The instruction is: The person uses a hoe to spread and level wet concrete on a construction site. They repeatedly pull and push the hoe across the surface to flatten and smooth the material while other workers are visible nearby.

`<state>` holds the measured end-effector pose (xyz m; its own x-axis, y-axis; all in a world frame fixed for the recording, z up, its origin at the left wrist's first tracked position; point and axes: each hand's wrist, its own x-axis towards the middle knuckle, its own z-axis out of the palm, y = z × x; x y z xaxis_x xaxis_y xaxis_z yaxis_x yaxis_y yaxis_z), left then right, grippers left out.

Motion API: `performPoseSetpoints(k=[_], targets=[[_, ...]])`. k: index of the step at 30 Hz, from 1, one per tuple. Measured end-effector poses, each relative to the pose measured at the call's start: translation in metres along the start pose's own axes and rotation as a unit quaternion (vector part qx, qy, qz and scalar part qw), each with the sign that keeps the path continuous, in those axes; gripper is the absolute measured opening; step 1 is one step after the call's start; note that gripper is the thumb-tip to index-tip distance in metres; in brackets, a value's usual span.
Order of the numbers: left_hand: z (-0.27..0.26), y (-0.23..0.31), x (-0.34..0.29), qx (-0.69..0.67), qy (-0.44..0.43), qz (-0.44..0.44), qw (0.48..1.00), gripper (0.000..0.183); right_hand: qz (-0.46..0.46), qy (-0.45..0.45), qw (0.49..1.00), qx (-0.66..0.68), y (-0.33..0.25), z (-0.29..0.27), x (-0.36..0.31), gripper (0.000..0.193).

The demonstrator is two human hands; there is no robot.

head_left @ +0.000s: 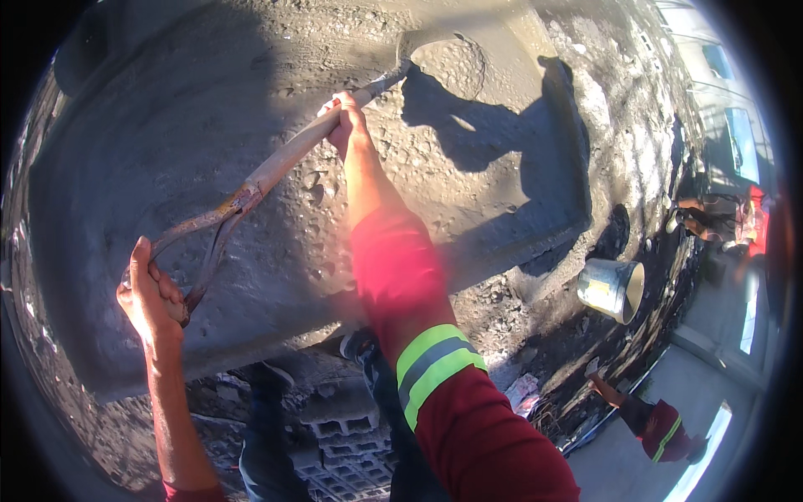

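Nearest, between my dark-trousered legs point(272, 443), grey hollow blocks point(351, 460) lie on rough, littered ground. On the left, my left hand point(152, 289) has its fingers curled tight around the grip of a long wooden-shafted shovel point(288, 159) with a forked, worn handle. Farther out, my right hand point(345, 124) clasps the shaft. The shovel slants across a broad, low-rimmed grey bed point(581, 159) of wet, pebbly grey mix point(284, 230), its far end down in the mix. Shade covers the left side; sunlight and sharp shadows fall on the right. Right of the bed, a whitish round bucket point(606, 289) stands on dirt, bearing a yellowish marking too blurred for me to read. Farther right are a person in a dark red top point(665, 431), another in bright red point(753, 222), and pale walls point(711, 368).
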<state>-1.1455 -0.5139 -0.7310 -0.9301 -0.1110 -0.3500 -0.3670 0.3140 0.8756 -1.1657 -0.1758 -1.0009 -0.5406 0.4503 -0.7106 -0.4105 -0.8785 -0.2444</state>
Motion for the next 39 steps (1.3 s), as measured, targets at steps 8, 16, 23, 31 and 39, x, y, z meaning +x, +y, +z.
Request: performPoseSetpoints(k=[8,16,23,31,39], targets=[[0.001,0.022,-0.065,0.087,-0.132,0.159,0.975,0.039,-0.080,-0.056,0.985,0.144,-0.073,-0.054,-0.106,0.010],[-0.149,0.018,-0.071,0.148,-0.154,0.387,0.897,0.038,-0.056,-0.084,0.974,0.203,0.002,-0.029,-0.214,0.019],[-0.318,-0.087,-0.052,0.067,0.181,0.039,0.980,0.045,0.109,-0.031,0.978,-0.174,0.286,0.071,-0.202,0.016],[-0.359,-0.190,-0.011,-0.250,0.421,-0.113,0.865,0.042,0.194,-0.099,0.908,-0.358,0.563,0.112,-0.181,0.012],[-0.326,-0.180,0.054,-0.233,0.333,-0.144,0.902,0.043,0.125,-0.025,0.945,-0.300,0.460,0.082,-0.107,0.008]])
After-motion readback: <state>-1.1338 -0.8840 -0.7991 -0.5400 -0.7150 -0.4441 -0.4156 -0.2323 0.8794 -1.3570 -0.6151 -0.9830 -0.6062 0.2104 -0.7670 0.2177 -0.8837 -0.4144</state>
